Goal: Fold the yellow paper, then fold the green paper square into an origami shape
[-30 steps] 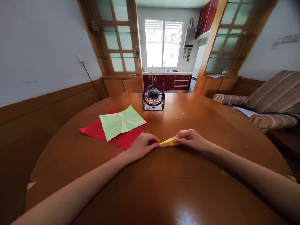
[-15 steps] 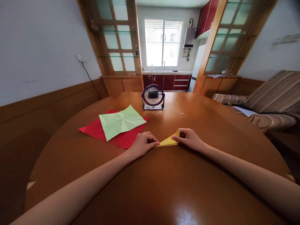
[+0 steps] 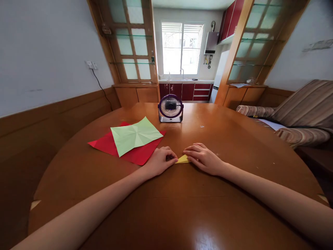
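Note:
A small piece of folded yellow paper (image 3: 183,159) lies on the wooden table in front of me. My left hand (image 3: 163,160) pinches its left tip between thumb and fingers. Over its right part rests my right hand (image 3: 204,158), fingers stretched out and pressing flat, so most of that side is hidden. Left of my hands, a creased light green sheet (image 3: 136,135) lies on top of a red sheet (image 3: 104,144).
A small purple fan (image 3: 170,107) stands on the table (image 3: 166,215) beyond my hands. A striped armchair (image 3: 301,111) is off to the right. A black cord (image 3: 99,83) hangs from the wall socket at left.
My right hand has gone from gripping the raised right end of the yellow paper to lying flat across it. The left hand keeps its pinch in the same place.

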Available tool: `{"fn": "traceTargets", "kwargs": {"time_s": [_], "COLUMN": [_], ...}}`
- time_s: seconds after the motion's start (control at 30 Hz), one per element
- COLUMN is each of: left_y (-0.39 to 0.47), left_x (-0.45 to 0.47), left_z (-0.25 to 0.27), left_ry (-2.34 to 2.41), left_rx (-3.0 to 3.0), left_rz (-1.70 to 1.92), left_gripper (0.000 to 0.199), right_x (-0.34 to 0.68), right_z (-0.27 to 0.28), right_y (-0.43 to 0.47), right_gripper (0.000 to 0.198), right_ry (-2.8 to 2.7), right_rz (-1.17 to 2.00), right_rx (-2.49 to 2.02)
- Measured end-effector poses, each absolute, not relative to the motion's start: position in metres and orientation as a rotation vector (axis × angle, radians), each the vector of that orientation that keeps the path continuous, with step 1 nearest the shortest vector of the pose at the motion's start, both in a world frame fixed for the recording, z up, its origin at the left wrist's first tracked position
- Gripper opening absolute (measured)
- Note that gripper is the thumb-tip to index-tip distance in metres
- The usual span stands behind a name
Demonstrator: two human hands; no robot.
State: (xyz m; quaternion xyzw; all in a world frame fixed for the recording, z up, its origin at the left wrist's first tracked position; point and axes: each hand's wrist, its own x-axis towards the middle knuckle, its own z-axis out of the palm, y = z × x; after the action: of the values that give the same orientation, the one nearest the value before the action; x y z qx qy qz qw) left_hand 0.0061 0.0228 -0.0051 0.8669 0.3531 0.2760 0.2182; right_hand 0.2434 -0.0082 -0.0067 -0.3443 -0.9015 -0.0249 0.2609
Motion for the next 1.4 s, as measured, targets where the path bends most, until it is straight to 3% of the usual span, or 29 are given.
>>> {"fn": "traceTargets", "kwargs": {"time_s": [0.83,1.23,1.4], "left_y": [0.017,0.036,0.039], "left_x": [0.008,-0.005,-0.007], "left_z": [-0.009,0.002,0.005], "left_ry": [1.044,0.983,0.993], "left_rx": [2.36,2.055,2.076], "left_rz": [0.803,0.64,0.586], "left_gripper": [0.009,0.018,0.021], "right_x": [0.246,0.245,0.238], "right_z": [-0.009,-0.005,-0.005], "right_y": [-0.011,-0.007,0.0], "right_gripper": [0.03,0.02,0.027], "right_ry": [-2.505,-2.42,-2.365], "right_rz": [-0.081,0.18,0.252], "right_rx": [-0.959,-1.037,-1.095]}}
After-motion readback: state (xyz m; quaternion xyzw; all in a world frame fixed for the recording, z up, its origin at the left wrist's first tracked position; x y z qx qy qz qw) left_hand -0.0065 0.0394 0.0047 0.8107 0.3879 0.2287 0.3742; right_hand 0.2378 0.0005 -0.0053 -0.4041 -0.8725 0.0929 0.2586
